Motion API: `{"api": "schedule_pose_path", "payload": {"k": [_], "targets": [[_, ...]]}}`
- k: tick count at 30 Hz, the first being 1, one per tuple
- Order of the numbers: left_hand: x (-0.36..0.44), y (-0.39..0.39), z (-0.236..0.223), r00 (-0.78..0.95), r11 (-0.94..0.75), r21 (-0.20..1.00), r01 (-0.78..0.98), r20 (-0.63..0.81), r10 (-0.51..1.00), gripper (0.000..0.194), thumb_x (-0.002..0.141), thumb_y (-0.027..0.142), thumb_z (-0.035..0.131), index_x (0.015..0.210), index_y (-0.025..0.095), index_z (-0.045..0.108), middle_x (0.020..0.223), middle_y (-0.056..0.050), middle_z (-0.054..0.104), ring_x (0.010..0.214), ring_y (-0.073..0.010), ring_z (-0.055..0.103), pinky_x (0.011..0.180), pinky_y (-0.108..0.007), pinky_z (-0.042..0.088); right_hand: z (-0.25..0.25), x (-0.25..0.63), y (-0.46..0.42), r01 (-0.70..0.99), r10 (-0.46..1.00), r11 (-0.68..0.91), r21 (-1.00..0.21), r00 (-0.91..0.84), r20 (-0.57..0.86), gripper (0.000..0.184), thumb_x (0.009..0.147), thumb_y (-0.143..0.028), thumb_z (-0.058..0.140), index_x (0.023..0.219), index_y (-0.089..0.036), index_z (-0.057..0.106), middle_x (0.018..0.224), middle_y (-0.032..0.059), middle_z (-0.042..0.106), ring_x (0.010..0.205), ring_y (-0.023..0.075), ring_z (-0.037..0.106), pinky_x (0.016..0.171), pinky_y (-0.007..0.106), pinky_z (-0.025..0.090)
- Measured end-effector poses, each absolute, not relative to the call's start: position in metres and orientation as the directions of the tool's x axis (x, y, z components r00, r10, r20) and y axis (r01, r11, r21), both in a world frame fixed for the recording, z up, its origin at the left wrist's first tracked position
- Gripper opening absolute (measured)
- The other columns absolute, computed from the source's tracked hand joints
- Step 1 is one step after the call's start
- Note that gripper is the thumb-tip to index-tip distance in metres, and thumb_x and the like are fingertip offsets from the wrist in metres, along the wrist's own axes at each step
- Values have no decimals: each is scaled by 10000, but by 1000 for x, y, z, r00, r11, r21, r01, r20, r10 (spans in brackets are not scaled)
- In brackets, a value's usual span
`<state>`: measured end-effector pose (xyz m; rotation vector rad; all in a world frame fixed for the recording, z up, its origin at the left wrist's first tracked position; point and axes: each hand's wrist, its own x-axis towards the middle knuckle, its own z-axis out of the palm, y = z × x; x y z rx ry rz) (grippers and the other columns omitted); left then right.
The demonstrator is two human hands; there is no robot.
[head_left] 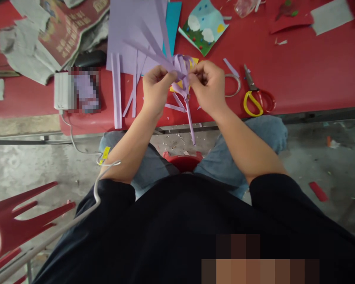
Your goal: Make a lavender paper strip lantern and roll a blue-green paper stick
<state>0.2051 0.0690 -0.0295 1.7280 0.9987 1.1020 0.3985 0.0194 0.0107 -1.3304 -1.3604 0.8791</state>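
Step in hand, by judgement: forming loops in the lilac paper strips (pixel 182 74), upper centre of the frame, above the table (pixel 307 75). Left hand (pixel 158 85) and right hand (pixel 209 85): fingers closed, pinching the strips. Next move likely calls for steady, light pressure. Printed sheet (pixel 72 35), upper left: characters illegible.

The lilac strips (pixel 180 73) look like smooth matt paper, scissor blades (pixel 249 79) metal, scissor handles (pixel 245 103) glossy plastic, jeans (pixel 268 130) matt cloth.
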Motion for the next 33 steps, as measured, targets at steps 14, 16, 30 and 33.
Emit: {"api": "schedule_pose_path", "payload": {"k": [14,16,30,33], "targets": [[212,57,-25,-112,50,987,-153,-68,991,605,748,754,897,698,295,507,749,6,647,866,-172,543,847,-386,493,20,390,-4,382,987,147,-913,6,161,287,949,-570,807,952,-315,673,887,57,663,1036,314,689,936,442,593],[214,57,-27,-158,76,980,-183,-105,982,537,788,660,910,700,296,526,752,12,664,839,-171,573,813,-366,519,22,387,-6,420,978,188,-888,3,209,263,976,-556,774,943,-313,677,889,61,670,1000,314,684,963,465,580],[215,56,-8,-202,34,972,-233,-83,976,461,983,230,784,654,248,462,670,22,569,703,-152,596,702,-297,508,-1,554,29,813,972,234,-533,-196,129,311,705,-439,978,807,-292,724,764,35,634,778,226,451,830,425,341],[206,49,-11,-195,-17,982,-188,-20,981,448,965,203,780,650,244,466,679,22,560,716,-143,599,728,-281,534,-22,553,33,799,941,338,-497,-282,186,292,836,-478,852,723,-287,663,781,66,634,892,249,475,935,452,344]]}}
